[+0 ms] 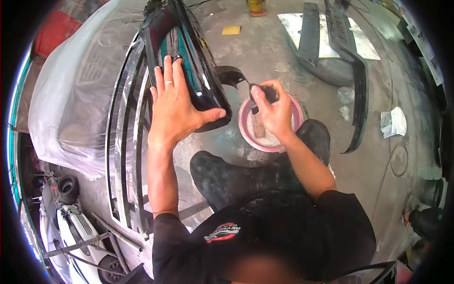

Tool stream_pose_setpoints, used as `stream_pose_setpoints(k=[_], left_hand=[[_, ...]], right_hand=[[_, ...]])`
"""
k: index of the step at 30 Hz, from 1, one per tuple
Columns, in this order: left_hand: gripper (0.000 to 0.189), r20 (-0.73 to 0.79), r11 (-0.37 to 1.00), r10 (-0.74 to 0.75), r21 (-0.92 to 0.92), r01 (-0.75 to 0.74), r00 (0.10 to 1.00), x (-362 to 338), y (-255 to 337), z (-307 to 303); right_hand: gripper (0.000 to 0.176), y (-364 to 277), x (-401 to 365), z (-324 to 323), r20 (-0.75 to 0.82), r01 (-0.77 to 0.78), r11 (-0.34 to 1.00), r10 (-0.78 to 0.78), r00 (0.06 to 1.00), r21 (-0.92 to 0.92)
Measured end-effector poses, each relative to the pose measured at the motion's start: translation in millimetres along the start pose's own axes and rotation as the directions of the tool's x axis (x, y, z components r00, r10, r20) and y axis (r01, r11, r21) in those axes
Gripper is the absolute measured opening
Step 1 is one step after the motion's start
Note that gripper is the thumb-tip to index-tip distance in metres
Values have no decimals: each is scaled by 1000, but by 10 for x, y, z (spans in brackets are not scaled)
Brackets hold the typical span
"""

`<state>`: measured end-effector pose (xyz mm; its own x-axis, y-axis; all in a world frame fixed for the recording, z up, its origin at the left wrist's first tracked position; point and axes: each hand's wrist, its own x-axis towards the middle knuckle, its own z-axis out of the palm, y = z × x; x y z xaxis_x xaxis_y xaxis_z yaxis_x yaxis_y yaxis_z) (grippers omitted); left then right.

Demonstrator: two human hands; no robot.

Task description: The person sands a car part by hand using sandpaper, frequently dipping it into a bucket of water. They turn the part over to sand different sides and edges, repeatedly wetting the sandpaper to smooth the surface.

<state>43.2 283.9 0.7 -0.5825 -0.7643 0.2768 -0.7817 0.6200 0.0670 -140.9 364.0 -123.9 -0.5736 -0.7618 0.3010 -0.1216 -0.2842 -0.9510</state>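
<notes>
My left hand (175, 102) lies spread on a glossy black car part (203, 78), fingers apart, a ring on one finger. The part rests on a metal rack (124, 137) at the left. To its right, my right hand (274, 106) holds a small dark block (264, 93) between thumb and fingers, apart from the glossy part. Below this hand stands a pink basin (298, 113) with whitish liquid and a brownish piece (258, 128) inside, partly hidden by the hand.
A plastic-covered vehicle (75, 90) fills the left side. Dark bumper parts (352, 61) lie on the floor at the right, near a white cloth (393, 122). A yellow sheet (231, 30) and yellow can (257, 7) are at the top. Another person's leg (425, 221) shows far right.
</notes>
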Motion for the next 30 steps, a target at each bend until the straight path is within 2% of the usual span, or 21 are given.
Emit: stream_pose_setpoints(k=[1,2,3,4,5,7,9,11,15,17,18,21,22,23,25,30], left_hand=[[141,-2,1000,-2,7,2,1000,-3,4,-20],[142,9,1000,-5,3,5,1000,-2,10,-33],[143,21,1000,-6,-4,7,1000,3,20,-41],[146,14,1000,-16,-18,16,1000,13,17,-57],[146,17,1000,-11,-13,12,1000,27,0,-63],[147,36,1000,15,0,-15,999,38,-39,-71],[149,38,1000,16,-3,-15,999,39,-47,-81],[150,50,999,1,-42,1,999,31,-61,-62],[149,52,999,32,-6,-31,998,15,-79,21],[142,-35,996,83,-38,-84,996,12,-158,36],[132,-36,998,46,-45,-48,998,44,-159,21],[123,-92,997,-32,-77,25,995,76,-116,91],[121,-81,998,-13,-62,8,997,68,-127,80],[121,-79,998,-11,-59,6,997,57,-113,70],[122,-42,998,16,-63,-19,999,15,-77,50],[144,12,1000,19,-18,-19,1000,14,-41,43]], right_hand=[[29,52,91,2,-5,-109,994,109,994,-27],[28,193,200,20,-15,-72,991,70,997,-110],[28,419,303,35,-16,-73,992,72,997,-106],[27,720,391,45,31,-54,949,67,997,-310],[26,1049,422,46,78,-25,867,74,994,-498],[25,1908,281,-72,179,-31,682,235,955,-730],[27,2204,27,-222,331,165,368,451,828,-915],[28,2784,-275,-437,176,-91,358,646,743,-929],[29,2965,-469,-473,131,-117,314,667,733,-942],[29,2906,-462,-471,183,-38,317,636,749,-948],[29,2883,-437,-483,187,-38,323,637,748,-946],[34,2856,-374,-459,211,-61,352,682,700,-934],[36,2849,-337,-449,190,-126,390,675,713,-912],[39,2828,-287,-461,163,-190,423,669,725,-886],[41,2613,-167,-463,114,-233,406,669,734,-884],[42,2408,-16,-426,-43,-415,404,672,740,-816]])
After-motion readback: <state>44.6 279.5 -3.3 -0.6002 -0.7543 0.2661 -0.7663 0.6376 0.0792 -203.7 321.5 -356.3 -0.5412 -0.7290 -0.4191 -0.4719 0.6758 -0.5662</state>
